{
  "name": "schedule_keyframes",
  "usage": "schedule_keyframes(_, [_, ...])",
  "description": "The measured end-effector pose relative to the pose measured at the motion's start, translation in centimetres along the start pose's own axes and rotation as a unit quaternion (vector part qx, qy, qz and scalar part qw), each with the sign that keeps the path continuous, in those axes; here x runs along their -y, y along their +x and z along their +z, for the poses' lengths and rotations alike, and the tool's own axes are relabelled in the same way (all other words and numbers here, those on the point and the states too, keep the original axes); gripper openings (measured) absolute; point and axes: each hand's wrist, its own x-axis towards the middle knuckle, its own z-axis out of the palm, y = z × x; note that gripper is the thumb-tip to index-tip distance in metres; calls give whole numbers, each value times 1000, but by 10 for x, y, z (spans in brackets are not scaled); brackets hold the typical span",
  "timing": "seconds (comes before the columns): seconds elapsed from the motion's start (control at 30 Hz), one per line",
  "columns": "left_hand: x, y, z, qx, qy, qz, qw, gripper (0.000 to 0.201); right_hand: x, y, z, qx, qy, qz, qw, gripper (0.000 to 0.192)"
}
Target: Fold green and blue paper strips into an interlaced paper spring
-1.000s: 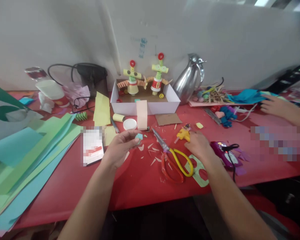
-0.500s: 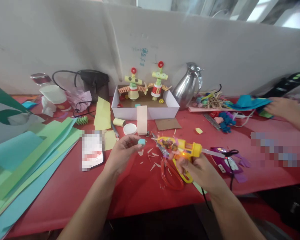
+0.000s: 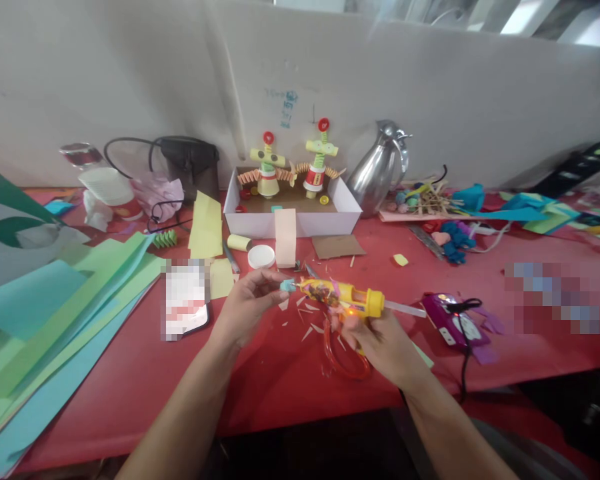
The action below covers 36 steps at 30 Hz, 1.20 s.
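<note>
Bright daylight from windows top right; slight haze/glare up there, soft shadows. Wide-angle bend at edges, mild blur throughout, two pixelated patches.

Glue gun (image 3: pixel 347 300): glossy yellow plastic, smooth, held in right hand (image 3: pixel 380 340). Small teal square (image 3: pixel 286 285) in left hand (image 3: pixel 247 303): matt, foam or paper, cannot tell which. Scissors (image 3: pixel 347 353) under the gun: shiny red plastic handles. Table cover (image 3: pixel 280 373): matt red, smooth. Paper sheets (image 3: pixel 55 313) at left edge: matt green and blue. Box (image 3: pixel 300 217) near back edge: matt white card. Jug (image 3: pixel 377 170) beside it: polished metal. Sticks (image 3: pixel 430 193) toward back right: bare wood.
</note>
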Motion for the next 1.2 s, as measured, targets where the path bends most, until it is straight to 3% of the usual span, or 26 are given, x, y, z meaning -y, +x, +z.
schedule_keyframes(0.6, [-2, -1, 1, -4, 9, 0, 1000, 21, 3, -3, -5, -26, -126, -19, 991, 59])
schedule_keyframes(1.03, [-2, -2, 1, -4, -1, 8, 1000, 20, 2, -8, -7, -47, -189, -37, 980, 53])
schedule_keyframes(1.2, [-5, -1, -2, -20, -13, 28, 999, 21, 1, -1, -22, -58, -245, -67, 965, 42])
